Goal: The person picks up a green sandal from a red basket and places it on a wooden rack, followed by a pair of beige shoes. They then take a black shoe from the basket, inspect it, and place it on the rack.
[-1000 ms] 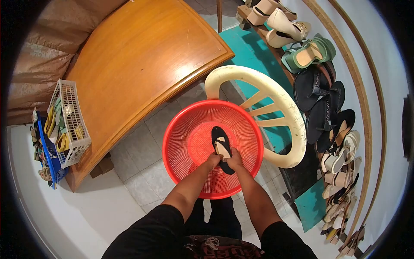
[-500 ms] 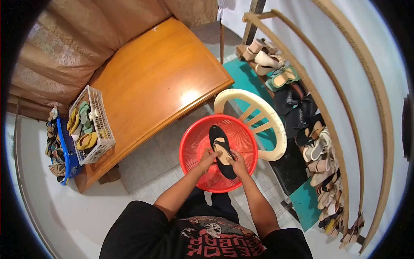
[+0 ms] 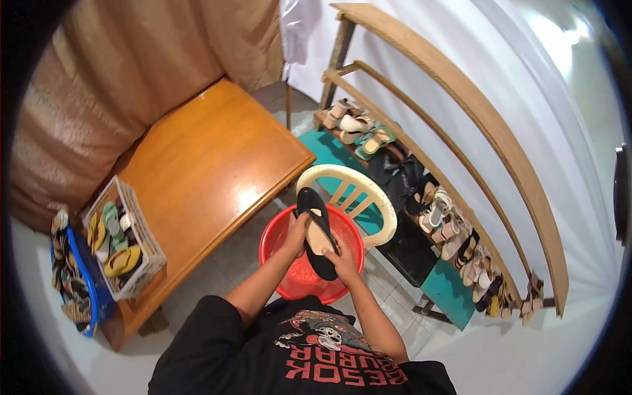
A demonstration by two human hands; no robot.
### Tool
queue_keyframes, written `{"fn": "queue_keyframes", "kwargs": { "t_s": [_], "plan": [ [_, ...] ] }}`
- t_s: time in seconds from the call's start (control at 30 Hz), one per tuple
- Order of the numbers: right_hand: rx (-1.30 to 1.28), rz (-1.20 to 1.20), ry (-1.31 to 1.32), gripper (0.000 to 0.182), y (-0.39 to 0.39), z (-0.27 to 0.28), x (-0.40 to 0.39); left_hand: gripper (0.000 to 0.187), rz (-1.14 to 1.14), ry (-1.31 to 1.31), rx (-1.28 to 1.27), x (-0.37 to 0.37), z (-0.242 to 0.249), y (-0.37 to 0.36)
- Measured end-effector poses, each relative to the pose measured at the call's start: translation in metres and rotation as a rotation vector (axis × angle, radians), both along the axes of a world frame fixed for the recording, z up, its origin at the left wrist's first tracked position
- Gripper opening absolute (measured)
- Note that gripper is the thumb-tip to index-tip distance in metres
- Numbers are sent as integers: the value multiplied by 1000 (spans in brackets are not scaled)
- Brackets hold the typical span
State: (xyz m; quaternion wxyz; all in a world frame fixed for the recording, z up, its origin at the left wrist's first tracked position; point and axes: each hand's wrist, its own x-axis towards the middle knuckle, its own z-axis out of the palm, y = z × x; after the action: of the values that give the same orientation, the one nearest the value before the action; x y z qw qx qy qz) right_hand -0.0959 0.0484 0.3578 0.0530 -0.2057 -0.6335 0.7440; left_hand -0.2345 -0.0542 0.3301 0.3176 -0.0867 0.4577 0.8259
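Note:
A black flat shoe (image 3: 319, 230) with a beige insole is held in both hands above a red plastic basket (image 3: 296, 284). My left hand (image 3: 297, 235) grips the shoe's left side near its middle. On the opposite side, lower down toward the near end, my right hand (image 3: 343, 264) is closed on the same shoe, its thumb at the insole. The fingers beneath the shoe are mostly hidden. The inside of the basket shows red slatted walls, partly covered by the shoe and my forearms.
Behind the basket stands a cream plastic chair (image 3: 390, 217). A wooden rack (image 3: 454, 108) at right holds several shoes and sandals (image 3: 446, 229). At left is a wooden table (image 3: 210, 158) with a white crate (image 3: 153, 260) of sandals; a blue basket (image 3: 99, 299) of footwear stands beside it.
The shoe has come up and toward me, now overlapping the basket's far rim and the chair. Both hands keep their hold. The whole view has shifted, with the rack appearing farther left.

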Motion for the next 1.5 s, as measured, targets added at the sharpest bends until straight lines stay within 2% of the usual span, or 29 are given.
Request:
{"fn": "queue_keyframes", "kwargs": {
  "t_s": [0.03, 0.17, 0.2, 0.27, 0.33, 0.37, 0.43, 0.47, 0.53, 0.6, 0.7, 0.77, 0.83, 0.87, 1.0, 1.17, 1.3, 1.5],
  "plan": [
    [11, -34, 12, 63, -2, 4, 4, 44, 32, -7, 36, 1, -4, 0],
    [94, -65, 39, 62, -8, -6, 32, 52, -228, 40, 107, 8, 10, -15],
    [-37, -121, -3, 59, -6, -8, 41, 58, -330, 49, 95, 7, 18, -20],
    [-254, -218, -23, 54, -15, 18, 52, 64, -388, 85, 137, 5, 31, -30],
    [-298, -252, -26, 55, -22, 33, 64, 78, -431, 129, 292, -3, 34, -31],
    [-333, -259, -46, 55, -25, 35, 70, 78, -457, 130, 287, -7, 33, -30],
    [-323, -281, -24, 55, -30, 25, 74, 69, -420, 142, 330, -16, 31, -24],
    [-309, -319, -20, 53, -34, 20, 75, 52, -404, 162, 363, -18, 19, -18],
    [-290, -370, -8, 51, -40, 16, 70, 49, -389, 174, 347, -16, 11, -10],
    [-160, -441, 0, 46, -44, 11, 68, 39, -335, 204, 342, -9, 15, -5],
    [-79, -486, 23, 46, -37, 1, 67, 39, -315, 242, 355, -3, 42, 1],
    [-113, -502, 20, 46, -35, 18, 65, 40, -289, 211, 409, 1, 62, 4],
    [-184, -506, 53, 44, -32, 23, 61, 41, -274, 200, 397, -2, 61, 6],
    [-233, -510, 48, 43, -32, 28, 62, 51, -308, 239, 387, -8, 49, 7],
    [-185, -508, 12, 40, -38, 8, 68, 59, -235, 134, 360, 3, 58, -3],
    [-209, -579, -94, 32, -56, -4, 88, 47, -317, 88, 307, 20, 6, -11],
    [-241, -667, -164, 27, -60, -6, 113, 35, -351, 15, 245, 47, 0, 5],
    [-234, -809, -137, 30, -49, -9, 150, 41, -511, 30, 225, 76, 10, 43]
  ]
}}
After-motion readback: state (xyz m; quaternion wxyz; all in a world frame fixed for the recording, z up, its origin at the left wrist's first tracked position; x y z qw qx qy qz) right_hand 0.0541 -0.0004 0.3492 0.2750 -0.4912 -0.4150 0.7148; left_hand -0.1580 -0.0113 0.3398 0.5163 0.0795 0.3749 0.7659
